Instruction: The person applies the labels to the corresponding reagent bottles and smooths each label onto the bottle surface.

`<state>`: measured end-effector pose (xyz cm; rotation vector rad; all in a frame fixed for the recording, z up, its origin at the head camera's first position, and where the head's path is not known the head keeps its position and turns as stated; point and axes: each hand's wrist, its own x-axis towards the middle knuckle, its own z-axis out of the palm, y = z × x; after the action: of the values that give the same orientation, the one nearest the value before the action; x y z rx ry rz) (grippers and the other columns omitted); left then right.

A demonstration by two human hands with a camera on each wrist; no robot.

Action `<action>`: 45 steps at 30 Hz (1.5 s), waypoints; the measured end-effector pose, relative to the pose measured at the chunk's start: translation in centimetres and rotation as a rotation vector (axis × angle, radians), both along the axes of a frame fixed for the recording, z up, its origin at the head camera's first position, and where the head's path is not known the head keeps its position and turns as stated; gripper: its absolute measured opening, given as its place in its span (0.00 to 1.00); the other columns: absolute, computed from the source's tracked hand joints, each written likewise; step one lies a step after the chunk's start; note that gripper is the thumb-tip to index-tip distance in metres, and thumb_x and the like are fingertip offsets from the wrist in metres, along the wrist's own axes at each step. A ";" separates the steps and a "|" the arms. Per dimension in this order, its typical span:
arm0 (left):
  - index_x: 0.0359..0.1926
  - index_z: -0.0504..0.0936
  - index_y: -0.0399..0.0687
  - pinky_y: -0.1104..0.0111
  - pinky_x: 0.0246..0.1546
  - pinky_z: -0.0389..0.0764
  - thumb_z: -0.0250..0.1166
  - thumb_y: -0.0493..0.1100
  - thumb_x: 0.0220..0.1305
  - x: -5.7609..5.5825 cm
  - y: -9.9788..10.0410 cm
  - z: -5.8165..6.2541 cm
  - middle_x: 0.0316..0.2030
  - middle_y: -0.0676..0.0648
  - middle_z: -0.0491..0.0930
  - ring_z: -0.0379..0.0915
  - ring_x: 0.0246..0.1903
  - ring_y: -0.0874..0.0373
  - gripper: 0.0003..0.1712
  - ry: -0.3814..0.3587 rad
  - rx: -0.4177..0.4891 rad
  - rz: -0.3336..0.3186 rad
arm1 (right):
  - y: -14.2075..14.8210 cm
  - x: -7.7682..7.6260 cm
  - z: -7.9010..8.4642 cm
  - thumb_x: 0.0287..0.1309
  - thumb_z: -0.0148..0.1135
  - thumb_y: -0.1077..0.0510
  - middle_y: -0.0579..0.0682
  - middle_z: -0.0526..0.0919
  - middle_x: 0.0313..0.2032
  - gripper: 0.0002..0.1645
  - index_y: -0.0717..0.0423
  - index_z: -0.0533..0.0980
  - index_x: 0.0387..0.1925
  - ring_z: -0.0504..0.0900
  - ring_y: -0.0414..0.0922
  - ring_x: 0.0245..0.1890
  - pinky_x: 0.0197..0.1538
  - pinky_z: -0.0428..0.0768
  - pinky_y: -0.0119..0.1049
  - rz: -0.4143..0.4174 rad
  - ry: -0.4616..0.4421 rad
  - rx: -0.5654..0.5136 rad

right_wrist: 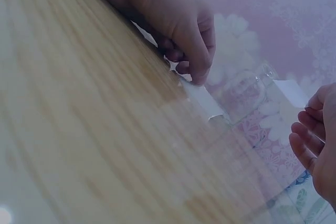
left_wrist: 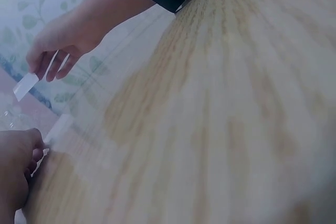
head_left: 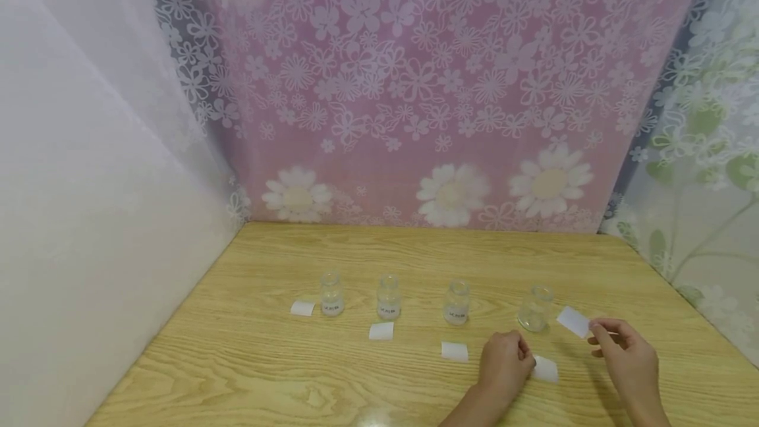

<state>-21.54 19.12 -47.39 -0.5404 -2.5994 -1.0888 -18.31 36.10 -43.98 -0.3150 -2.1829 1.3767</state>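
My right hand (head_left: 627, 358) pinches a white label (head_left: 573, 321) by its edge between thumb and fingertips, held up beside the rightmost glass bottle (head_left: 535, 310). That bottle is small, clear and shows no label. Lower down, my left hand (head_left: 506, 362) has its fingers curled, with thumb and fingertips at the left edge of a white paper slip (head_left: 546, 369) on the table. In the right wrist view the same slip (right_wrist: 202, 100) extends out from under those fingertips, and the raised label (right_wrist: 290, 93) appears blank on the visible side.
Left of the bare bottle stand a third bottle (head_left: 456, 303), a second bottle (head_left: 389, 298) and a first bottle (head_left: 332, 295), each with a printed label. White slips (head_left: 454, 351) lie in front or beside them on the wooden table (head_left: 284, 374). Flowered curtains (head_left: 379, 97) enclose it.
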 end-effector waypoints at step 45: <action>0.35 0.83 0.49 0.91 0.32 0.64 0.67 0.39 0.56 -0.5 -0.6 0.4 0.33 0.56 0.77 0.68 0.31 0.73 0.05 0.552 0.213 -0.195 | -1.9 0.2 -0.3 0.63 0.56 0.56 0.49 0.80 0.28 0.13 0.64 0.76 0.38 0.77 0.34 0.27 0.25 0.79 0.33 0.200 0.010 0.253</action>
<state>-22.05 18.53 -47.01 -0.9083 -1.9629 -1.0695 -18.12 34.24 -44.25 0.0042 -2.3989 1.1793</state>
